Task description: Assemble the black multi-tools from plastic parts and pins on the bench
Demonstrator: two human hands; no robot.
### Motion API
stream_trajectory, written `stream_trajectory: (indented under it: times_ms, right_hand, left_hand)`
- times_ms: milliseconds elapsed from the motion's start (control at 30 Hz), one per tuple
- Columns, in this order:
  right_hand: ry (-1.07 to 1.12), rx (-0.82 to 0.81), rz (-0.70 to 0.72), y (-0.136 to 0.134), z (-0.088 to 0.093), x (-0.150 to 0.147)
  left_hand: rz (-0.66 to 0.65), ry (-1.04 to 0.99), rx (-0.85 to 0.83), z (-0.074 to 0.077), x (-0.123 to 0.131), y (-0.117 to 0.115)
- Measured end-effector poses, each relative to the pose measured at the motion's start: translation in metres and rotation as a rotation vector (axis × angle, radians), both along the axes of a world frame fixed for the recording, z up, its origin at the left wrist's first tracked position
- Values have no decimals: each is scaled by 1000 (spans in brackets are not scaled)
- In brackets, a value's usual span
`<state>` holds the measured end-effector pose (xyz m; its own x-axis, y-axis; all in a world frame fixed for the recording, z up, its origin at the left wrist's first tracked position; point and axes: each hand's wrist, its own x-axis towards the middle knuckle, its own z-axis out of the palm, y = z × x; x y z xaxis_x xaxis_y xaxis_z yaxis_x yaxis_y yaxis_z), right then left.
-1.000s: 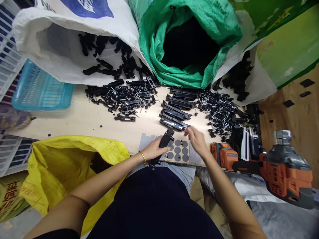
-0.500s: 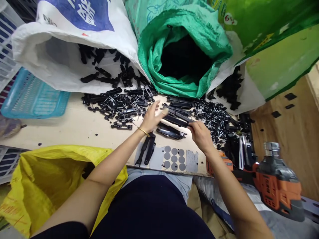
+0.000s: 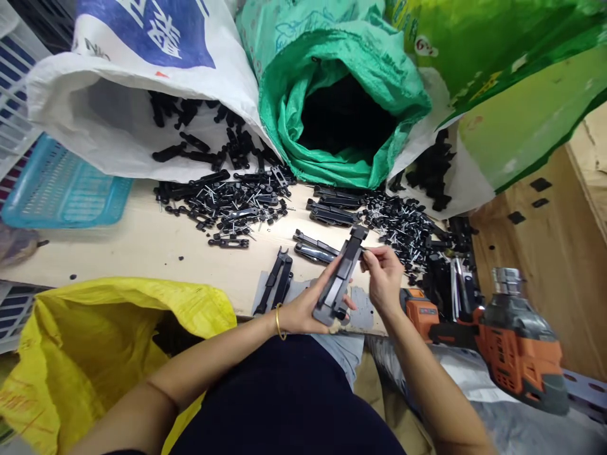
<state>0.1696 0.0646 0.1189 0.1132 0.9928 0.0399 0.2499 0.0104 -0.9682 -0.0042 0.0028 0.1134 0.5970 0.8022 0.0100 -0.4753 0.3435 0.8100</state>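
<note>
My left hand (image 3: pixel 306 309) is closed round the lower end of a long black plastic part (image 3: pixel 340 276), holding it tilted above the table's near edge. My right hand (image 3: pixel 385 276) pinches at the part's upper end, fingers together; what they hold is too small to name. Another long black part (image 3: pixel 277 282) lies on the table just left of my left hand. A few more (image 3: pixel 313 248) lie beyond the hands. A heap of small black pieces with metal pins (image 3: pixel 405 230) sits to the right of them.
A second heap of black pieces (image 3: pixel 227 202) spills from a white sack (image 3: pixel 118 133). A green sack (image 3: pixel 341 101) gapes behind. An orange power driver (image 3: pixel 516 341) lies at the right, a yellow sack (image 3: pixel 95 341) at the lower left, a blue basket (image 3: pixel 61 189) at the far left.
My left hand came back from the pile of long parts with one in it. My right hand moved down to its upper end. The earlier part lies on the table.
</note>
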Motion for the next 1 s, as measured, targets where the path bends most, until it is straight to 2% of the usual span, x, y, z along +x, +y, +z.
stream_trajectory:
  times_ms: [67, 100, 167, 267, 333, 400, 467, 567, 633, 700, 733, 800, 900, 967, 1000]
  right_hand:
    - [277, -184, 31, 1, -2, -14]
    - [319, -247, 69, 0, -4, -19]
    - [178, -257, 133, -2, -6, -20]
    - [-384, 23, 256, -7, -8, -7]
    - [-768, 279, 403, -6, -8, 7]
    - [-1052, 486, 556, -4, -5, 19]
    - [-1226, 632, 686, -1, -1, 27]
    - [-1278, 739, 856, 1, 5, 31]
    - [-1204, 699, 945, 0, 6, 30]
    - [-1042, 557, 955, -5, 5, 26]
    - [-927, 448, 899, -9, 4, 22]
    - [-607, 160, 686, -19, 1, 12]
    - [26, -295, 377, -34, -2, -7]
    - [319, -507, 338, -40, -3, -16]
    - [361, -561, 341, -43, -3, -18]
  left_hand:
    - [45, 133, 96, -12, 2, -7]
    - [59, 169, 110, -17, 1, -10]
    - [65, 138, 74, -23, -3, -13]
    - [67, -41, -56, -18, -11, -16]
    - [67, -129, -154, -9, -16, -19]
    - [51, -165, -252, 2, -20, -22]
    - [30, -173, -358, 10, -25, -24]
    - [12, -192, -535, 18, -33, -24]
    - [4, -199, -607, 21, -38, -23]
    - [-8, -179, -600, 23, -40, -24]
    - [-14, -156, -563, 24, -40, -25]
    - [-43, -80, -428, 25, -37, -28]
    - [-101, 115, -141, 21, -32, -33]
    - [-133, 205, -17, 16, -31, -35]
    - [-143, 219, 8, 13, -31, -36]
